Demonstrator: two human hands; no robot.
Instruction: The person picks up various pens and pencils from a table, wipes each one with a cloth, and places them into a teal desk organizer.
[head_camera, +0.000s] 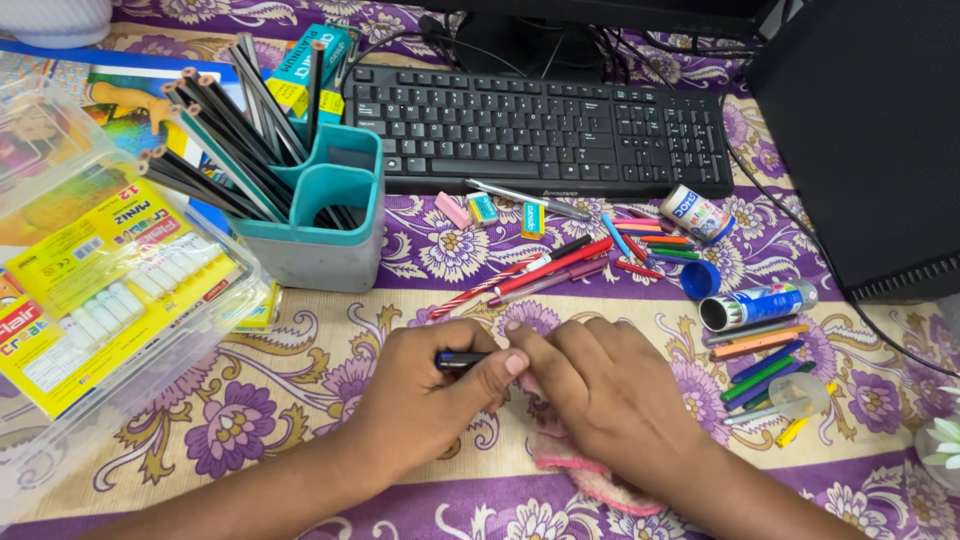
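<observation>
Pen: a dark pen (460, 360) lies in the middle of the tabletop (300, 350), near the front edge, its long axis running roughly left to right; only a short glossy black stretch with a bluish glint shows, and which end is the tip I cannot tell.
Left hand: the left hand (425, 395) has its grip closed on the pen, thumb pressed over the right end, fingers curled under (most of the barrel is hidden inside the fist).
Right hand: the right hand (600, 390) lies flat, fingertips touching the left thumb; whether its grip holds anything cannot be told.
Under the right hand: a pink, fuzzy cloth (585, 475), mostly covered by palm and wrist.
Surface: a purple and cream floral cloth, soft and printed.
Behind: a teal and grey pencil holder (320, 225) bristling with dark pencils; a black keyboard (540, 130), matte plastic.
Right side: loose coloured pens (765, 365); an uncapped glue stick (755, 305) lying on its side, open end leftward.
Left side: a clear plastic box (110, 290), cut off by the frame's edge.
</observation>
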